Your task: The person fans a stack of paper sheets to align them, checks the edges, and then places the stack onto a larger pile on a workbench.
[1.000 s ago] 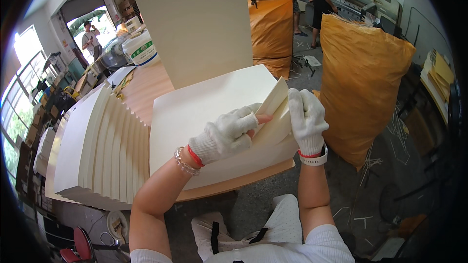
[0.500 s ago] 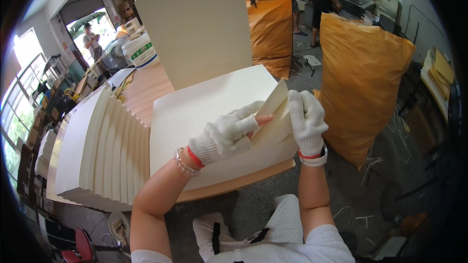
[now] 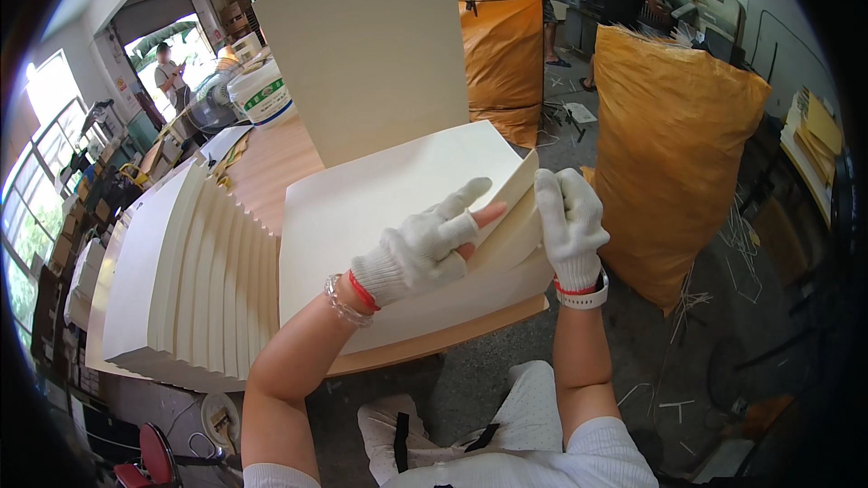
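- The cream sheet lies on the table's near side, its right edge raised and curled between the hands, probably so that fingers can get at the edge
- The left hand, in a white glove with two bare fingertips showing, is partly spread over the raised edge, perhaps to steady it; whether it nips any paper I cannot tell
- The right hand, gloved too, has its fingers curled together at the outer edge, seemingly backing it; its tips are hidden, so I cannot tell what they pinch
- To the left, a stack of boards leans over in steps, which would make each edge easy to catch
- Behind, a tall panel stands upright on the wooden table, near a white tub
- Beyond the right hand, an orange sack stands on the floor, apart from the paper
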### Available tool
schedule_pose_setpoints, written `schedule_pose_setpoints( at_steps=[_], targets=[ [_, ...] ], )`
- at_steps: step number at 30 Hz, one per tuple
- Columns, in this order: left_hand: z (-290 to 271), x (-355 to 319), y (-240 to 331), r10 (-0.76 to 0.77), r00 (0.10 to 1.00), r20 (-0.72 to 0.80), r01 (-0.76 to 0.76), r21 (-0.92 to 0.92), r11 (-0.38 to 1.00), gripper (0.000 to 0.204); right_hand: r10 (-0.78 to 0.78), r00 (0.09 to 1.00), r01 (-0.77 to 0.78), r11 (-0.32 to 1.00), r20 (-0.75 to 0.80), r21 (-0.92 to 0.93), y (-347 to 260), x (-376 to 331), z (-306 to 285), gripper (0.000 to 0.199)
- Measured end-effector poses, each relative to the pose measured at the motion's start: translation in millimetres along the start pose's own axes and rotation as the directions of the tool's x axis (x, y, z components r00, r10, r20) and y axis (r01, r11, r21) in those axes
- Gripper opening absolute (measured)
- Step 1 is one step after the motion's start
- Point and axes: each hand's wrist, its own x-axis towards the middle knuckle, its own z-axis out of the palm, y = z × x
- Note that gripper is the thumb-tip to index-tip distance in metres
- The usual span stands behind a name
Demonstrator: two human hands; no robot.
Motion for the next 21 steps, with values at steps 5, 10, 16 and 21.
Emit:
schedule_pose_setpoints(
  at_steps=[5, 10, 16, 21],
  targets=[
    [5, -2, -12, 0.013, 1.000, 0.010, -0.012, -0.090, 0.996, 0.053, -0.026, 0.999, 0.024, 0.996, -0.027, -0.085, 3, -1, 3, 0.006],
    [13, -3, -15, 0.007, 0.995, -0.099, -0.021, -0.142, 0.990, 0.061, 0.059, 0.998, -0.060, 0.998, -0.017, -0.013, 1, -1, 1, 0.005],
    [10, -4, -17, 0.057, 0.998, -0.015, -0.059, -0.176, 0.983, 0.080, 0.161, 0.986, -0.155, 0.981, -0.040, 0.114, -5, -2, 2, 0.011],
    [12, -4, -28, 0.115, 0.993, 0.000, -0.115, -0.101, 0.988, 0.097, 0.190, 0.981, -0.185, 0.978, -0.049, 0.097, -6, 1, 3, 0.015]
  ],
)
